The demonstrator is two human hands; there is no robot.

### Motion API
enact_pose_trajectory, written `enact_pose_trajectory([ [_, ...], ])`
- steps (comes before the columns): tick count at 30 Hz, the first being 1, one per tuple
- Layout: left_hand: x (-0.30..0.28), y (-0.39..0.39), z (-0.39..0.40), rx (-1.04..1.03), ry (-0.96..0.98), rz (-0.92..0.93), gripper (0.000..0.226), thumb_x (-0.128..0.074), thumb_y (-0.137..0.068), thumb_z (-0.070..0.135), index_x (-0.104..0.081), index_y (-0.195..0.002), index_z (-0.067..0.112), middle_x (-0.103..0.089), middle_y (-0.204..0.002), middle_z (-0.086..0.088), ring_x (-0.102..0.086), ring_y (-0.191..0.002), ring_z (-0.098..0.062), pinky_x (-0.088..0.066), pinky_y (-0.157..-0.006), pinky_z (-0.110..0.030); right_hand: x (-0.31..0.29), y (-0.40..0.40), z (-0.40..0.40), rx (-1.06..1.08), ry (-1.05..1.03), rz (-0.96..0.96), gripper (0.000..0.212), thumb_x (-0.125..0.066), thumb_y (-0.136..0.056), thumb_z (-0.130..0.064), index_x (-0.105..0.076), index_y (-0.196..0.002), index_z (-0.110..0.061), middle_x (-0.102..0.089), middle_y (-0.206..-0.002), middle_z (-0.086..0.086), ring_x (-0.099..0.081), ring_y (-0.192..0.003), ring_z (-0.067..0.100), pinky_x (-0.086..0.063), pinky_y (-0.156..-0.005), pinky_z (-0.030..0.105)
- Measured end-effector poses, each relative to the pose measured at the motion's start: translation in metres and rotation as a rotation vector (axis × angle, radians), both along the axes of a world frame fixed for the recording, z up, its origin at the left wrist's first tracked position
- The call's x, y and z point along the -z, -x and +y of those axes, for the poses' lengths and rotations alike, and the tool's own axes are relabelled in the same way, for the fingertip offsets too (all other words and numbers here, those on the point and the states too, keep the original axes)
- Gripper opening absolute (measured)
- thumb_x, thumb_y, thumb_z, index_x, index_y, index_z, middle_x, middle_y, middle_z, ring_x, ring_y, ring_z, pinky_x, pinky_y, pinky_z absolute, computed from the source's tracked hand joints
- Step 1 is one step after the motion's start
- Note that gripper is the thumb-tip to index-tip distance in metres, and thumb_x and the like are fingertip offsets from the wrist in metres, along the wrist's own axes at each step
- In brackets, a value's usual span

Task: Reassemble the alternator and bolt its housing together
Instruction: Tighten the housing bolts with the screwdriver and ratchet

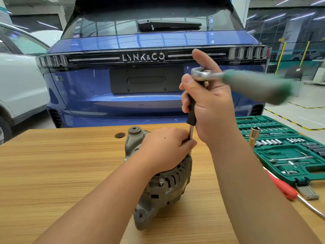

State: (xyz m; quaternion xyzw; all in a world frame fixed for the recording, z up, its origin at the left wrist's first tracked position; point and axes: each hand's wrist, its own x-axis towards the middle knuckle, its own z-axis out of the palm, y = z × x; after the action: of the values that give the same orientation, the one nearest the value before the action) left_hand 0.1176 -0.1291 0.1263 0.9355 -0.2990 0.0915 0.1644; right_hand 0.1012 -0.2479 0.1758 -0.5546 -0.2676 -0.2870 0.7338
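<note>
While my left hand (165,148) clamps down over the alternator (163,182) lying on the bench (61,164), its fingertips pinch the steel shank where it meets the housing. My right hand (209,104) is curled round the black extension (191,111) beneath the ratchet (246,81), whose green handle is blurred mid-swing. I'd judge the risk is the socket tilting off the bolt and rounding it, or nipping those guiding fingers. Further right sit the socket case (284,148) and a red screwdriver (284,189); beyond, a blue car (140,103).
</note>
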Motion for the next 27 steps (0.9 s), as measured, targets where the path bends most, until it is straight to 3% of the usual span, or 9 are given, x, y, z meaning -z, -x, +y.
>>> enact_pose_trajectory([
  [3,0.0,0.0,0.0,-0.005,0.005,-0.001,0.035,-0.044,-0.107,0.048,-0.06,-0.088,0.024,-0.06,-0.078,0.006,-0.056,-0.078,-0.016,-0.05,-0.069,-0.038,0.0,0.004,0.003,-0.034,0.012,-0.006,0.042,-0.053,-0.097,0.0,-0.059,-0.123,-0.032,-0.049,-0.094,0.016,-0.042,-0.058,0.014,-0.04,-0.05,0.025],
  [6,0.0,0.001,0.0,-0.003,0.011,-0.006,0.034,-0.045,-0.107,0.048,-0.061,-0.087,0.025,-0.06,-0.078,0.007,-0.056,-0.078,-0.014,-0.048,-0.067,-0.036,-0.005,0.003,-0.001,-0.136,-0.002,0.077,0.047,-0.043,-0.103,0.007,-0.057,-0.124,-0.032,-0.045,-0.089,0.018,-0.04,-0.061,0.02,-0.042,-0.05,0.025],
  [8,0.0,0.0,0.0,-0.001,0.013,-0.005,0.034,-0.045,-0.106,0.048,-0.063,-0.09,0.024,-0.062,-0.079,0.007,-0.057,-0.079,-0.015,-0.05,-0.069,-0.037,-0.007,0.003,-0.003,-0.267,-0.046,0.135,0.038,-0.035,-0.104,-0.007,-0.057,-0.126,-0.029,-0.043,-0.092,0.022,-0.04,-0.063,0.024,-0.042,-0.051,0.027],
  [11,0.001,0.0,0.001,0.001,0.024,0.005,0.034,-0.045,-0.106,0.048,-0.061,-0.087,0.023,-0.06,-0.077,0.006,-0.057,-0.079,-0.015,-0.051,-0.071,-0.039,-0.001,0.004,-0.006,-0.372,-0.111,0.097,0.047,-0.035,-0.089,-0.025,-0.059,-0.128,-0.018,-0.051,-0.088,0.017,-0.045,-0.062,0.023,-0.036,-0.056,0.033],
  [17,0.001,-0.001,0.001,-0.004,0.026,0.012,0.035,-0.045,-0.106,0.049,-0.065,-0.093,0.023,-0.062,-0.08,0.006,-0.058,-0.081,-0.016,-0.052,-0.073,-0.039,-0.001,0.001,-0.002,-0.246,-0.031,0.144,0.031,-0.056,-0.092,-0.038,-0.065,-0.115,-0.02,-0.063,-0.08,0.001,-0.053,-0.064,0.016,-0.045,-0.058,0.027],
  [20,0.001,-0.001,0.0,0.01,-0.002,-0.001,0.034,-0.044,-0.106,0.049,-0.063,-0.092,0.025,-0.06,-0.078,0.007,-0.057,-0.077,-0.014,-0.051,-0.069,-0.036,-0.002,0.004,0.001,-0.085,-0.043,0.133,0.013,-0.067,-0.092,-0.032,-0.07,-0.093,-0.019,-0.058,-0.068,-0.004,-0.048,-0.058,0.016,-0.043,-0.055,0.029],
  [23,0.001,0.0,-0.001,0.033,-0.024,-0.016,0.034,-0.043,-0.106,0.051,-0.061,-0.087,0.029,-0.06,-0.075,0.006,-0.056,-0.071,-0.011,-0.05,-0.065,-0.036,-0.004,0.0,-0.002,0.125,-0.072,0.173,0.015,-0.073,-0.091,-0.019,-0.064,-0.082,-0.012,-0.048,-0.057,-0.005,-0.039,-0.048,0.012,-0.036,-0.046,0.024],
  [26,0.001,-0.001,-0.001,0.024,-0.015,-0.022,0.037,-0.044,-0.106,0.051,-0.048,-0.075,0.03,-0.056,-0.072,0.007,-0.053,-0.071,-0.01,-0.047,-0.064,-0.035,-0.006,-0.001,-0.012,-0.151,-0.059,0.242,0.008,-0.069,-0.091,-0.021,-0.065,-0.097,-0.017,-0.053,-0.065,-0.004,-0.044,-0.052,0.012,-0.037,-0.052,0.026],
  [27,0.001,-0.001,0.0,0.02,-0.012,-0.018,0.037,-0.044,-0.106,0.051,-0.047,-0.075,0.031,-0.056,-0.074,0.007,-0.054,-0.072,-0.011,-0.047,-0.065,-0.035,-0.006,-0.001,-0.013,-0.248,-0.067,0.232,0.018,-0.066,-0.091,-0.019,-0.064,-0.108,-0.017,-0.055,-0.069,-0.003,-0.046,-0.054,0.012,-0.038,-0.054,0.026],
])
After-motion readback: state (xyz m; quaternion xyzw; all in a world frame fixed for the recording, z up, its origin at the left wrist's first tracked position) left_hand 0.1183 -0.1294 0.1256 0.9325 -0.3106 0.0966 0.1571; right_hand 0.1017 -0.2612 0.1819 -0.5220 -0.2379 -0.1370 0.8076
